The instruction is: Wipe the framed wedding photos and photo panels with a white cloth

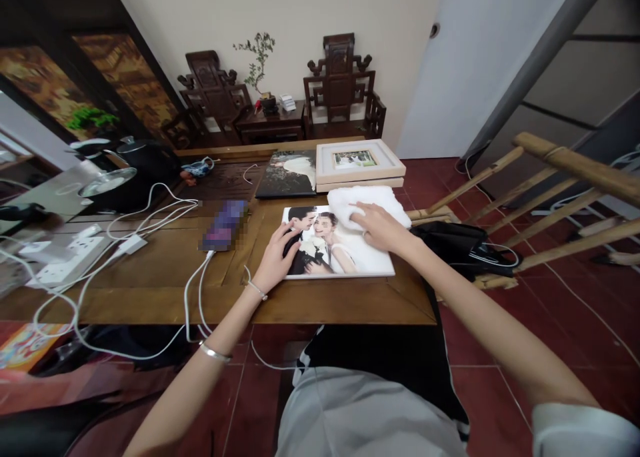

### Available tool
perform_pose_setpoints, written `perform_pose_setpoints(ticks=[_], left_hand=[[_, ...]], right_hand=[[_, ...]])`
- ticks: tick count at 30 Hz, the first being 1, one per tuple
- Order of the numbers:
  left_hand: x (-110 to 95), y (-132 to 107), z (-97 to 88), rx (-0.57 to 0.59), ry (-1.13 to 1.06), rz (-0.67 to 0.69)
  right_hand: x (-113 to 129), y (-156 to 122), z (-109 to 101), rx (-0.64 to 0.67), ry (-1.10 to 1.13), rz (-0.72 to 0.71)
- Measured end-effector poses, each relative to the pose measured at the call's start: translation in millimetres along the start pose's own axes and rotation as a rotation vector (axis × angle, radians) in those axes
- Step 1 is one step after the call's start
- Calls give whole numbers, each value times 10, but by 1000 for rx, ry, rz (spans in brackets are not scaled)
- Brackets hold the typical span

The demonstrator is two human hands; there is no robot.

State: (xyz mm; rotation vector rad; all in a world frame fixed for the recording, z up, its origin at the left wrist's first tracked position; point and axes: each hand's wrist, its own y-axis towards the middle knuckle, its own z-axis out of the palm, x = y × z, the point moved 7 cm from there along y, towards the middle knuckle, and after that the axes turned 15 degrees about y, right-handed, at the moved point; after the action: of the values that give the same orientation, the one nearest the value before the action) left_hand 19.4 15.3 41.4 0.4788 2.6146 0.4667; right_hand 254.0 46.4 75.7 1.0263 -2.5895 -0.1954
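A photo panel (367, 257) with a printed picture of a couple lies flat near the table's front edge. My left hand (275, 257) rests on its left side, fingers spread and holding nothing. Over the panel's upper right corner is a bunched white cloth (345, 200). My right hand (376, 227) grips this cloth against the panel, its index finger stretched across the top; the other fingers are partly hidden.
Behind the panel lie a dark photo panel (285, 175) and stacked light wooden frames (360, 162). A phone (224, 225) with white cables is on the left, near a power strip (75, 260) and a black kettle (145, 160). A bamboo chair (560, 177) stands at right.
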Motion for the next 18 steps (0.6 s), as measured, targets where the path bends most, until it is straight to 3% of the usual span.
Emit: perform_pose_setpoints(ticks=[4,8,11,18], left_hand=[[35,17,0,17,-39,-16],[9,0,-22,-10,-73,-7],[-3,-21,-40,-32,-84,-18],[19,-33,-35,-51,-72,-53]], right_hand=[[-127,183,-89,6,-27,26],[-41,66,-85,3,-10,37],[193,-254,-26,-1,11,4],[1053,-1194,62,-31,14,-128]])
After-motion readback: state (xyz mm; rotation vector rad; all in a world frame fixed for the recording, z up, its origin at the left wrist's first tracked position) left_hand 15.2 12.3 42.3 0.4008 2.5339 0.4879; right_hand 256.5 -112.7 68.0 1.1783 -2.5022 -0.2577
